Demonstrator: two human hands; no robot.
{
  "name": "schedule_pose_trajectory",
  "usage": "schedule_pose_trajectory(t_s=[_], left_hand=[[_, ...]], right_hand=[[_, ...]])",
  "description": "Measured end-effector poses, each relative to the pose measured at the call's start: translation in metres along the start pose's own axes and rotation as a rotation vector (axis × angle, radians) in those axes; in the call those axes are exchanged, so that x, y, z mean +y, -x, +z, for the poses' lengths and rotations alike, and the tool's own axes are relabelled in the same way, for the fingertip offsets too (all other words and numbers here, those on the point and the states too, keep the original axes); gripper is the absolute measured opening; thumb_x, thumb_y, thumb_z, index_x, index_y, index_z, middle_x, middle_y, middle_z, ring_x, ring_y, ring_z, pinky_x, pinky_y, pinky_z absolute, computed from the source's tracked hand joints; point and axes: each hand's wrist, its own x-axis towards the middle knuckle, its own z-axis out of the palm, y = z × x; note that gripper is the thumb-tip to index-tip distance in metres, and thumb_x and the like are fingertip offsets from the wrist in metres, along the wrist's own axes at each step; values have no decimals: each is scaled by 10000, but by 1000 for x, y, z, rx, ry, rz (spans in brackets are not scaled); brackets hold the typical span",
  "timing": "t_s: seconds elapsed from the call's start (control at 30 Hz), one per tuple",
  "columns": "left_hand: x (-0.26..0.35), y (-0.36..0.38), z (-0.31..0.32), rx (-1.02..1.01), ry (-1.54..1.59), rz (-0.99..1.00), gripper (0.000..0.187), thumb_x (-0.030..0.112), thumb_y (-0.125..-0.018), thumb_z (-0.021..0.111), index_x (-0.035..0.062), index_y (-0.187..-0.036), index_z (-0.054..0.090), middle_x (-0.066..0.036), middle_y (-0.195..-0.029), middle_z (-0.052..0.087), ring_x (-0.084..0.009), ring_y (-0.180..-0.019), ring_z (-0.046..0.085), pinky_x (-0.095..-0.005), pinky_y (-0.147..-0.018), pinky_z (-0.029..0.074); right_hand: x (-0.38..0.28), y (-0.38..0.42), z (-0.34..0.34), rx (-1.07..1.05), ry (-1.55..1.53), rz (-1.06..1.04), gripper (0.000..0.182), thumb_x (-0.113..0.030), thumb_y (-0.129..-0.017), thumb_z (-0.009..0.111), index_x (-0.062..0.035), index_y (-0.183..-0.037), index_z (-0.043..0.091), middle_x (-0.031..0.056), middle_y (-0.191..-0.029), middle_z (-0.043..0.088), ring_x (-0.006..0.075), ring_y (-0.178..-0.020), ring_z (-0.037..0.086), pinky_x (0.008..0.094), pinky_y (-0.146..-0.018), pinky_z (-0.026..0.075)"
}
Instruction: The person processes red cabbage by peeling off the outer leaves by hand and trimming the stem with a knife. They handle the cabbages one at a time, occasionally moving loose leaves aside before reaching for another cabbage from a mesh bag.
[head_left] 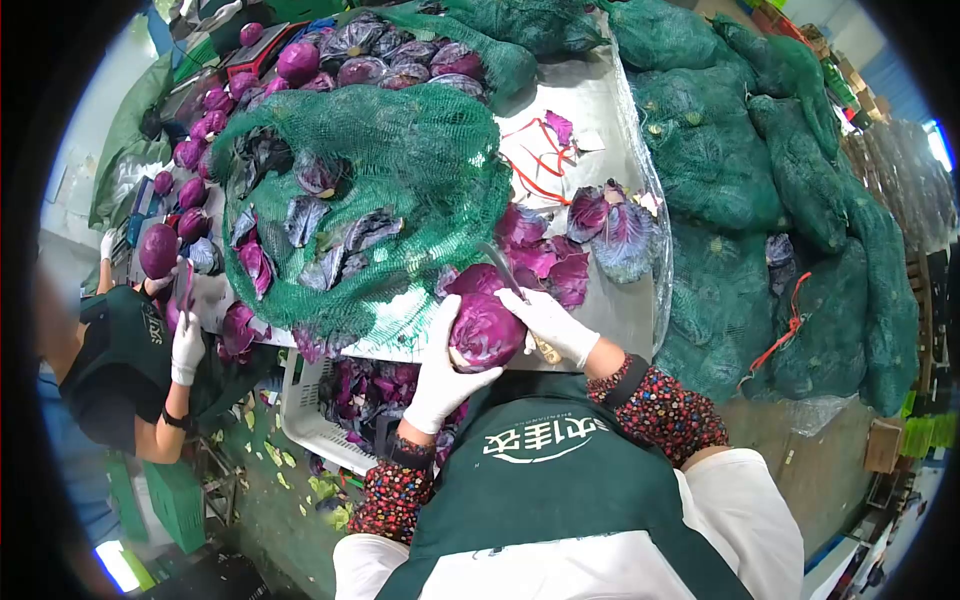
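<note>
My left hand (441,368), in a white glove, cups a red cabbage (486,332) from below at the near edge of the metal table (600,110). My right hand (553,321), also gloved, rests against the cabbage's right side and grips a knife (507,278). The blade points up and left over the cabbage, and the handle end shows below my palm. Loose purple leaves (548,262) lie on the table just behind the cabbage. I wear a green apron and patterned sleeves.
A green net sack (400,160) with cabbage leaves covers the table's middle; trimmed red cabbages (380,55) are piled behind it. Full green sacks (800,200) stack up at right. A white crate (320,425) of trimmings sits below the table. A co-worker's gloved hand (186,348) is at left.
</note>
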Motion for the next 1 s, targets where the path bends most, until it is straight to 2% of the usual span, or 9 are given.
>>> schedule_pose_trajectory(t_s=[0.07, 0.13, 0.27, 0.4, 0.6, 0.67, 0.8, 0.9, 1.0], left_hand=[[-11, -3, 10, 61, -127, 30, 999, 227, -607, 894, 35, -1436, 371, -176, -1444, 414, -313, -1345, 411, -409, -1121, 341], [-18, -13, 21, 156, -65, -29, 946, 258, -613, 891, 29, -1395, 411, -179, -1381, 456, -318, -1282, 456, -418, -1090, 365], [-11, -36, 22, 27, -104, 20, 1067, 292, -594, 892, -22, -1432, 310, -228, -1421, 384, -354, -1309, 386, -428, -1112, 325], [20, -57, 29, -182, -383, 61, 1050, 294, -581, 878, 7, -1429, 330, -233, -1393, 414, -383, -1287, 390, -442, -1099, 346], [18, -79, 55, -47, -428, 95, 954, 354, -578, 866, -10, -1340, 422, -223, -1309, 480, -389, -1266, 415, -458, -1049, 384], [22, -83, 61, -40, -297, 78, 932, 279, -559, 880, -1, -1330, 439, -207, -1257, 510, -356, -1173, 493, -430, -1044, 388], [12, -84, 68, -55, -389, 134, 950, 372, -590, 857, -37, -1328, 420, -244, -1298, 484, -395, -1231, 456, -453, -1061, 370], [7, -83, 72, -36, -417, 152, 949, 380, -593, 854, -37, -1329, 421, -250, -1294, 488, -395, -1221, 463, -450, -1056, 374], [8, -85, 79, 15, -463, 130, 904, 403, -609, 834, -38, -1301, 455, -241, -1286, 491, -389, -1215, 457, -451, -1042, 381]], right_hand=[[10, -6, -4, 42, 70, -4, 446, -426, -964, 569, -5, -1113, 574, 84, -791, 620, 177, -512, 596, 319, -523, 521], [19, 1, -4, 252, 576, -452, 356, -327, -969, 559, -17, -1142, 557, 133, -841, 642, 254, -601, 644, 388, -577, 541], [17, 16, -8, 520, 838, -466, 371, -256, -978, 524, -49, -1284, 480, 178, -932, 649, 319, -747, 673, 415, -632, 545], [20, 40, -13, 590, 905, -488, 480, -311, -972, 541, -33, -1345, 424, 167, -797, 653, 307, -651, 656, 397, -576, 533], [43, 66, -22, 574, 968, -478, 614, -383, -992, 485, -11, -1449, 314, 170, -755, 653, 316, -617, 646, 409, -569, 523], [40, 69, -24, 537, 1044, -399, 648, -370, -1003, 463, -4, -1490, 244, 157, -724, 652, 284, -612, 650, 378, -547, 521], [47, 53, -31, 531, 1211, -337, 635, -360, -1000, 468, -22, -1492, 253, 147, -752, 668, 262, -612, 655, 370, -554, 527], [42, 46, -30, 605, 1073, -489, 579, -337, -999, 473, -42, -1471, 315, 117, -769, 681, 243, -613, 657, 360, -553, 531], [38, 35, -37, 657, 1293, -703, 498, -291, -982, 488, -52, -1414, 416, 124, -935, 684, 233, -634, 658, 360, -562, 536]])
